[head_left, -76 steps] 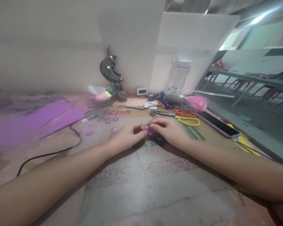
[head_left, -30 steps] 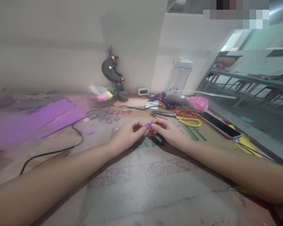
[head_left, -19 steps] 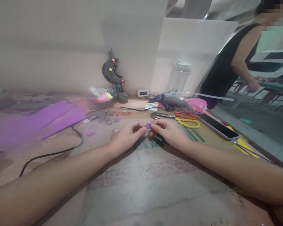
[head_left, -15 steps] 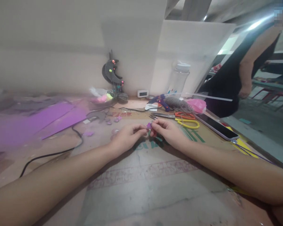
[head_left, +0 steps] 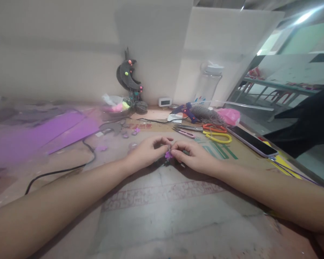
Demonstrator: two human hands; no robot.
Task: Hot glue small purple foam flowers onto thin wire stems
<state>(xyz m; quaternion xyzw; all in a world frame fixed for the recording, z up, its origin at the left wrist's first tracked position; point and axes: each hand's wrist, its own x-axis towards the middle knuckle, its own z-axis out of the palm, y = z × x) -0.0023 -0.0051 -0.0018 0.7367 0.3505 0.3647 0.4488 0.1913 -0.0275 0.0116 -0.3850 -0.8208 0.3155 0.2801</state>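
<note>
A small purple flower (head_left: 168, 154) is pinched between my two hands above the cardboard-covered table. My left hand (head_left: 145, 153) closes thumb and fingertips at its upper left side. My right hand (head_left: 191, 154) grips it from the right, thumb against forefinger. Something thin and greyish rises between the fingertips, too small to make out. Just beyond the right hand lie pink-handled thread snips (head_left: 187, 133), pliers with orange handles (head_left: 214, 128) and yellow-handled scissors (head_left: 218, 137). More little purple flowers (head_left: 135, 131) lie beyond the left hand.
Purple sheets (head_left: 70, 131) and a black cable (head_left: 56, 175) are at left. Along the back stand a grey crescent moon (head_left: 126, 77), a small clock (head_left: 165, 102), a glue gun (head_left: 187, 111), grey yarn (head_left: 205, 112) and a bottle (head_left: 209, 84). A phone (head_left: 252, 141) lies right.
Both hands have drawn closer together and turned, and the purple flower now sits lower between the fingertips. The thread snips show more clearly. The person at right has moved mostly out of view.
</note>
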